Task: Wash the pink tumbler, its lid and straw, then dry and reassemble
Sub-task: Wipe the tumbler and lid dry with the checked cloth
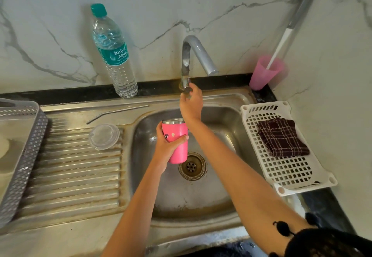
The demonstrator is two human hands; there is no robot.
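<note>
At nine o'clock of the sink bowl [201,206] a grey basket [24,156] sits on the ribbed drainboard [70,176], and nearer the bowl lie the clear lid [104,136] and, at its twelve o'clock, the metal straw [117,112], probably parked there to wait their turn. Behind them a water bottle [113,55] stands against the wall, its teal label reading "Suriya Aqua". The left hand [168,148] wraps fingers and thumb round the pink tumbler [177,142], holding it upright and mouth-up over the bowl, just at eleven o'clock of the drain [192,166], likely ready to catch water. At twelve o'clock the right hand [191,103] pinches the tap handle [187,88] under the tap [191,59]; no stream shows. At three o'clock a checked cloth [282,136] lies folded in a white tray [289,176], presumably for drying; a pink cup [265,73] stands at one o'clock
</note>
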